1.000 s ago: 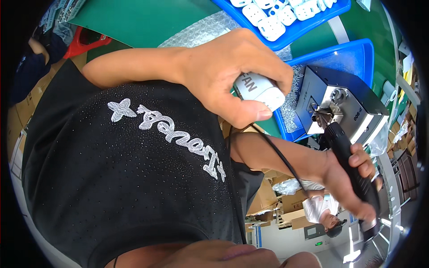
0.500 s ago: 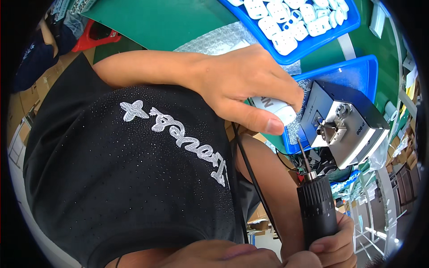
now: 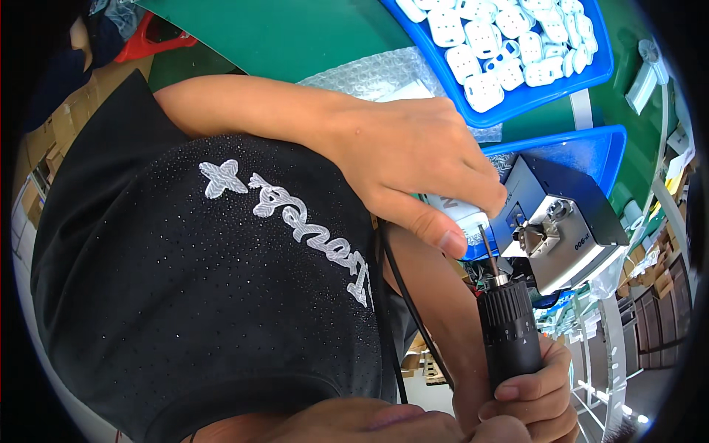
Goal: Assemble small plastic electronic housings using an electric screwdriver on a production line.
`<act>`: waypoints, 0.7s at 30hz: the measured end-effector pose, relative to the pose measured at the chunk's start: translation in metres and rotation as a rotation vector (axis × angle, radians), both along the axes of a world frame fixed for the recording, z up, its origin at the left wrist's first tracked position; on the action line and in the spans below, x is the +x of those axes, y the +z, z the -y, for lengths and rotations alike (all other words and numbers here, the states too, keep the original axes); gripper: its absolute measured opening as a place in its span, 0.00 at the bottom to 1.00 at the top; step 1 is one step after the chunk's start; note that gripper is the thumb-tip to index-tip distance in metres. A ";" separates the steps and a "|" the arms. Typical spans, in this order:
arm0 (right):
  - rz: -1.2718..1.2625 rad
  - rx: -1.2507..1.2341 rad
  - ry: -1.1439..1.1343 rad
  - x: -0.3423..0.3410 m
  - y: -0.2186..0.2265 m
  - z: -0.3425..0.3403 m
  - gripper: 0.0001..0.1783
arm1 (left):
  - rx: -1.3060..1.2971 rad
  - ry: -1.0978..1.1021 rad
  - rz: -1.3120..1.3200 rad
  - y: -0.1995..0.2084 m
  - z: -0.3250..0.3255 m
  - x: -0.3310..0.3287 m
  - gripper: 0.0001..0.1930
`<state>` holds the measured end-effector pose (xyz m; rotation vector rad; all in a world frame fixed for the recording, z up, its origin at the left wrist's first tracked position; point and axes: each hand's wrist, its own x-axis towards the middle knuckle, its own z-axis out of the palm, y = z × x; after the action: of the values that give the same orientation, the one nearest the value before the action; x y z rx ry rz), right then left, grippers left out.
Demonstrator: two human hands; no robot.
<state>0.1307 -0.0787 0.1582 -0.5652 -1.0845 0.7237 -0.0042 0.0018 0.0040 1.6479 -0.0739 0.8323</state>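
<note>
I saw a green table (image 3: pixel 295 37) with a blue tray (image 3: pixel 509 103) of white parts and a grey machine (image 3: pixel 565 229). My black shirt (image 3: pixel 207 310) hid much below. My left hand (image 3: pixel 413 159) pinched a small white part (image 3: pixel 461 214) — mostly covered. My right hand (image 3: pixel 535 402) gripped a black screwdriver (image 3: pixel 509 332), tip touching the part.

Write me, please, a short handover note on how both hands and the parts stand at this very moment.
Left hand: closed around a small white plastic part, held above the lap.
Right hand: wrapped around a black electric screwdriver, bit pointing up and its tip at the part's underside.
Nearby: grey metal box beside the part; blue tray of similar white parts on the green table.
Done: part picked up, bit brought to it.
Left: whether a screw is seated cannot be seen; the driving looks unfinished.
</note>
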 end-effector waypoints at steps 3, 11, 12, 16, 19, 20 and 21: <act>0.018 -0.058 -0.028 0.003 0.001 0.006 0.13 | -0.020 0.002 0.005 0.000 0.000 0.002 0.26; -0.138 -0.008 -0.114 0.022 -0.027 0.040 0.39 | 0.467 -0.135 -0.327 0.061 -0.052 -0.043 0.29; 0.047 -0.069 -0.257 0.022 -0.033 0.050 0.44 | 0.556 -0.063 -0.315 0.076 -0.067 -0.045 0.27; 0.078 -0.313 -0.646 -0.001 -0.095 0.044 0.35 | 1.142 0.407 -0.252 0.091 -0.167 -0.010 0.28; 0.119 -0.387 -0.669 -0.026 -0.128 0.037 0.37 | 1.074 0.433 -0.455 0.092 -0.217 0.042 0.27; 0.120 -0.378 -0.729 -0.032 -0.131 0.041 0.35 | 1.112 0.359 -0.418 0.077 -0.238 0.076 0.27; 0.112 -0.379 -0.696 -0.034 -0.132 0.040 0.34 | 1.152 0.308 -0.399 0.068 -0.253 0.091 0.26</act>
<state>0.0970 -0.1189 0.0261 -1.2430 -0.7706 0.2789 0.0866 0.2547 0.0723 2.9456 -0.0139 0.6899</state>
